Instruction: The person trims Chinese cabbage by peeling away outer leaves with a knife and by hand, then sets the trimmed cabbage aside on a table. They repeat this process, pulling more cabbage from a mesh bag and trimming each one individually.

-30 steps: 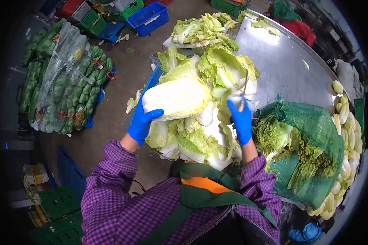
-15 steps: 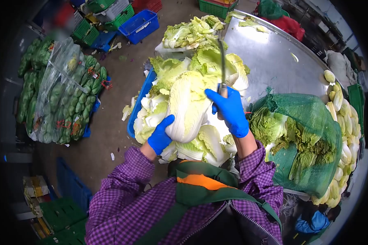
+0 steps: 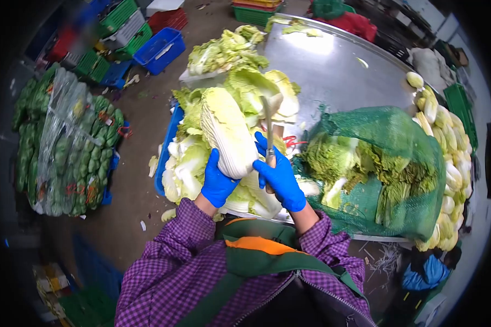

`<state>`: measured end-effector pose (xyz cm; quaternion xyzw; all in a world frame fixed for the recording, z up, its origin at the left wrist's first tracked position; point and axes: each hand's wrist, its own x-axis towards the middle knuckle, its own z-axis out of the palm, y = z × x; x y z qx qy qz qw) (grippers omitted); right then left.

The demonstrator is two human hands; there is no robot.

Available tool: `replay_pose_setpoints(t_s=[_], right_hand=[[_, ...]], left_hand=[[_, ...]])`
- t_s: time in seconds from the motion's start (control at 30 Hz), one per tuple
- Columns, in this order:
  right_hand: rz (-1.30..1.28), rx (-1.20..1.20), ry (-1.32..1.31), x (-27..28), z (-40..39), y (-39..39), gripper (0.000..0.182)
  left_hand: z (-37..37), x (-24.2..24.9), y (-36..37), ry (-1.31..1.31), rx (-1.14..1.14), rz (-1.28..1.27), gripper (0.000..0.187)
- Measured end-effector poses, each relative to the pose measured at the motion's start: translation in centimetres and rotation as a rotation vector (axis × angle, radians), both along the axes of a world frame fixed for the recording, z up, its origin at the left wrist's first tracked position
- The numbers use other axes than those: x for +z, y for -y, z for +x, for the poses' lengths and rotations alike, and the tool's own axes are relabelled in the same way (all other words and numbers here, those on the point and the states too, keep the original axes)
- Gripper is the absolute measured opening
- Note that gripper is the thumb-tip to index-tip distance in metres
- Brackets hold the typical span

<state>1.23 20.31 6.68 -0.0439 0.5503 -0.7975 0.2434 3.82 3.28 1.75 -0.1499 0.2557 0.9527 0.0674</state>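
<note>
A pale napa cabbage (image 3: pixel 228 133) lies tilted in my left hand (image 3: pixel 220 180), its white base toward me and its yellow-green top pointing away. The gloved fingers of that hand cup the lower end. My right hand (image 3: pixel 282 177), also in a blue glove, is closed around the wooden handle of a knife (image 3: pixel 269 128) just right of the cabbage. The blade points up and away from me. Under and behind the cabbage, loose cabbage leaves (image 3: pixel 251 87) heap over a blue crate (image 3: pixel 168 152).
On the metal table (image 3: pixel 333 65), a green mesh sack (image 3: pixel 382 212) of cabbages lies open at right. Trimmed cabbages (image 3: pixel 450 147) are piled along the right edge. Wrapped sacks of green produce (image 3: pixel 71 152) stand at left on the floor. A blue bin (image 3: pixel 159 50) sits farther back.
The cabbage has turned so its top leans left, and its loose outer leaf no longer shows at the right side. Both hands sit lower in view, and the camera view has shifted.
</note>
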Motion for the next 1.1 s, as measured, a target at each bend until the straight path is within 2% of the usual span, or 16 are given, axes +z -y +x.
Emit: replay_pose_setpoints(t_s=[0.07,0.13,0.23,0.33,0.4,0.5,0.57,0.6,0.67,0.7,0.73,0.8,0.87,0.93,1.0,1.1], right_hand=[[-0.074,-0.142,0.046,-0.2,-0.5,-1.8,0.064],[0.018,-0.211,-0.062,-0.8,-0.2,-2.9,0.059],[0.219,-0.299,-0.157,-2.2,0.0,-4.4,0.059],[0.417,-0.364,-0.237,-2.9,-0.3,-5.5,0.045],[0.431,-0.348,-0.147,-2.1,-0.1,-6.7,0.045],[0.413,-0.302,-0.128,-2.4,0.2,-7.3,0.041],[0.544,-0.483,-0.488,-3.8,0.4,-6.9,0.028],[0.542,-0.484,-0.486,-4.4,0.2,-7.5,0.028],[0.559,-0.548,-0.057,-4.7,-0.3,-9.7,0.025],[0.374,-0.551,0.04,-5.1,-0.4,-10.7,0.025],[0.342,-0.55,0.011,-5.8,-0.5,-11.1,0.025],[0.269,-0.401,0.046,-1.7,-0.4,-10.1,0.031],[0.295,-0.311,-0.056,-0.8,-0.7,-8.4,0.036],[0.432,-0.214,-0.209,-0.6,-0.9,-7.2,0.047],[0.361,-0.134,-0.072,-0.4,-1.4,-7.2,0.048],[0.43,-0.12,-0.165,-1.6,-1.3,-7.1,0.044]], left_hand=[[-0.7,-0.5,-0.6,-0.04,-0.06,-0.047,0.078],[-1.6,-0.8,-0.8,-0.285,-0.181,-0.495,0.083],[-1.9,-2.2,-2.0,-0.248,-0.308,-0.361,0.09],[-1.6,-3.0,-3.6,-0.211,-0.347,-0.287,0.092],[-1.4,-3.0,-4.6,-0.093,-0.379,-0.135,0.093],[-1.2,-3.3,-5.3,-0.113,-0.388,-0.131,0.091],[-0.5,-4.2,-5.3,-0.108,-0.393,-0.144,0.09],[0.2,-4.6,-5.3,-0.092,-0.331,-0.08,0.088],[0.8,-4.2,-5.8,-0.125,-0.168,-0.093,0.088],[0.5,-3.4,-5.4,-0.133,-0.161,-0.08,0.087],[0.4,-2.8,-4.7,-0.135,-0.148,-0.068,0.087],[-0.2,-2.6,-3.9,-0.06,-0.191,-0.14,0.087],[-0.3,-2.4,-3.9,0.008,-0.252,-0.213,0.088],[-0.2,-2.4,-4.7,-0.079,-0.269,-0.298,0.089],[-0.3,-2.3,-5.1,-0.122,-0.265,-0.334,0.09],[-1.0,-2.2,-5.1,-0.209,-0.24,-0.41,0.093]])
